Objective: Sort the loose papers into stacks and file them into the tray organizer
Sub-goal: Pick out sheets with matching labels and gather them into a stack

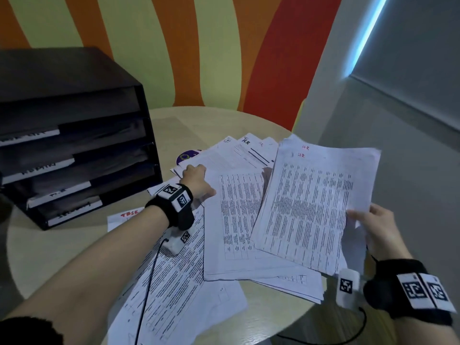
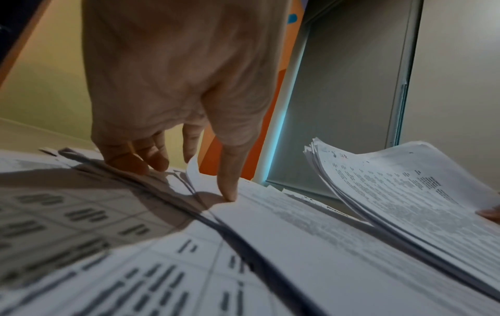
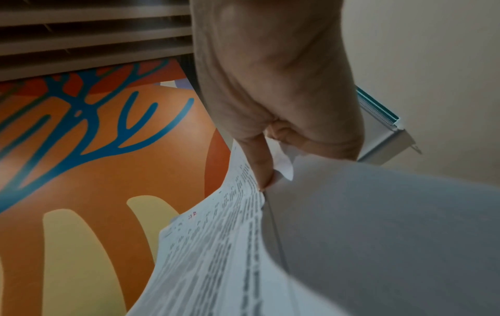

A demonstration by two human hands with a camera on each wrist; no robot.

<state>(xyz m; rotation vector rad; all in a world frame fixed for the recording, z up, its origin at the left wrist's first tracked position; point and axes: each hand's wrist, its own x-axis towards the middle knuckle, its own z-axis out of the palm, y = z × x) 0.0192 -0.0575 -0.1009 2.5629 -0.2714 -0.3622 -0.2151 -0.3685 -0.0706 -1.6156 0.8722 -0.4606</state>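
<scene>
Right grip (image 1: 380, 230) pinching printed stack (image 1: 313, 205) marked HR, left grip (image 1: 196, 180) fingertips on loose papers (image 1: 236, 220)

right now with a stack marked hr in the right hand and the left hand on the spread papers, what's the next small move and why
Probably lift the sheet under the left hand and add it to the HR stack that the right hand holds by its edge. In the left wrist view a finger is already peeling up a corner of the loose papers, and sheets there are marked HR too.
</scene>
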